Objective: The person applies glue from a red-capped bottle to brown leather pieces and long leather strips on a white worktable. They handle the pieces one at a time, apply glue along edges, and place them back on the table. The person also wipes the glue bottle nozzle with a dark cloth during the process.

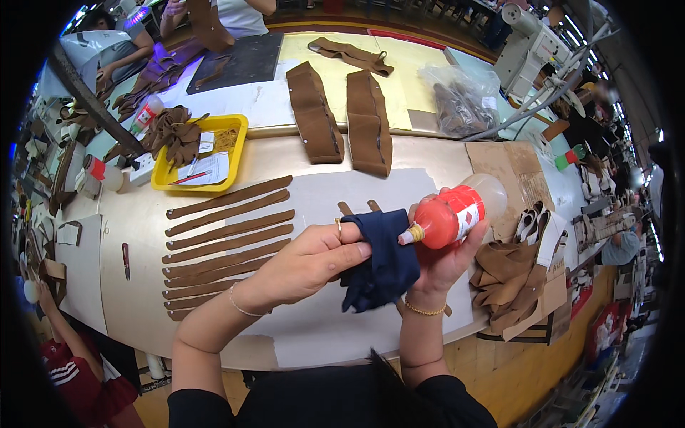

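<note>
My left hand (pixel 317 258) is closed on a dark navy cloth (pixel 382 271), which is draped over its fingers and hangs down. My right hand (pixel 448 265) grips a squeeze bottle (pixel 455 215) with a red front part, a label and a translucent rear end. The bottle is tilted, its narrow nozzle pointing left and meeting the upper right part of the cloth. Left of my hands, several thin brown strips (pixel 232 227) lie in a row on pale grey sheeting (pixel 325 192). The ends of other brown strips show around the cloth, mostly hidden by it.
A yellow tray (pixel 242 143) holds brown pieces, papers and a pen. Two wide brown panels (pixel 314 118) lie beyond the strips. Brown and white pieces (pixel 510 274) are heaped at right. A dark red pen-like tool (pixel 126 261) lies at left. Other people sit around the table.
</note>
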`<state>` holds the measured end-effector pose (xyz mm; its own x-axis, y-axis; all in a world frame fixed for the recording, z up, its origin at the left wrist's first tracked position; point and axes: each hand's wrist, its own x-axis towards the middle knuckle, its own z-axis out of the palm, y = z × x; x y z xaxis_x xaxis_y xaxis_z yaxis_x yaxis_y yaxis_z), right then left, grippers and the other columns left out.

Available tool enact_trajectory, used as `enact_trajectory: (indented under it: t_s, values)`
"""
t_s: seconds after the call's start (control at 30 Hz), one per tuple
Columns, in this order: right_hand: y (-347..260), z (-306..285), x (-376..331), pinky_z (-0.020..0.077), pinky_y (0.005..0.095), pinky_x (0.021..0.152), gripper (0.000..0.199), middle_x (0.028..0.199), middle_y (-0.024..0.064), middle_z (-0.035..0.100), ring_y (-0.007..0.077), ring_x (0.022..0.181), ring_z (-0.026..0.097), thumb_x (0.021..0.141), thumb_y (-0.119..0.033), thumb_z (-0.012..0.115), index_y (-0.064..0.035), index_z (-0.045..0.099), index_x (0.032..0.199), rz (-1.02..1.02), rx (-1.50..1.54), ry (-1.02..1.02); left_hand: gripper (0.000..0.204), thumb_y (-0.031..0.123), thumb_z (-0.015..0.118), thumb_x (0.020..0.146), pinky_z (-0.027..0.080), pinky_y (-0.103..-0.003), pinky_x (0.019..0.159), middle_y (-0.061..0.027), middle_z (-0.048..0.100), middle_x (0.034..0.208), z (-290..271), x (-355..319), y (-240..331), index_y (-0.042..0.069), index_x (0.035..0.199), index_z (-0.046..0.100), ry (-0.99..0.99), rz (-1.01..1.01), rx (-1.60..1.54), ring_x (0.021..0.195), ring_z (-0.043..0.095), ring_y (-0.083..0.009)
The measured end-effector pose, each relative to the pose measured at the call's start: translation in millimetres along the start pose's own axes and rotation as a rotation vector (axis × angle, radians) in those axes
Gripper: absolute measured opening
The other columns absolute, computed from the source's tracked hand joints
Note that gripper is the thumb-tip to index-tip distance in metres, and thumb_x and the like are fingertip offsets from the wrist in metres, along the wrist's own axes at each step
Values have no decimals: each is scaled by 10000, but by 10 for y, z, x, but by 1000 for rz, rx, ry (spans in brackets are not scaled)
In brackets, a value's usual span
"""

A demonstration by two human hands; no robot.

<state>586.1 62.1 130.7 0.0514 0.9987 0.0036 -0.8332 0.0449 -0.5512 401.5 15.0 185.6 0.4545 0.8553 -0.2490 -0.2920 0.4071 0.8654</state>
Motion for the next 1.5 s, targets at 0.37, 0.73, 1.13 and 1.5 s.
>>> enact_trajectory:
  t_s: [0.37,0.73,1.13,1.5]
  values:
    - [57,29,-98,537,388,837,765,1097,138,570,246,993,602,863,-627,515,-6,398,1293,-133,-95,-173,289,105,536,930,469,-205,701,-15,640,952,0,-232,102,-30,1182,575,-33,-3,-40,788,562,-37]
    - [53,61,-167,476,347,758,794,1135,85,532,219,992,559,824,-663,553,-41,409,1295,-171,-193,-233,146,59,620,880,495,-194,648,-23,662,818,52,-175,-77,-56,963,654,156,134,79,729,592,-51]
    - [69,94,-182,496,338,712,768,1111,78,535,202,969,552,826,-658,553,-50,425,1277,-202,-185,-220,90,35,613,850,446,-151,581,11,637,746,-3,-183,-198,-34,881,662,203,161,82,652,552,-10]
    - [32,145,-122,481,324,528,729,1028,102,573,187,739,533,833,-656,539,-66,427,1247,-160,-49,-202,122,50,608,874,485,-188,678,-23,656,846,-49,-171,-161,-34,940,667,176,160,-38,760,589,-48]
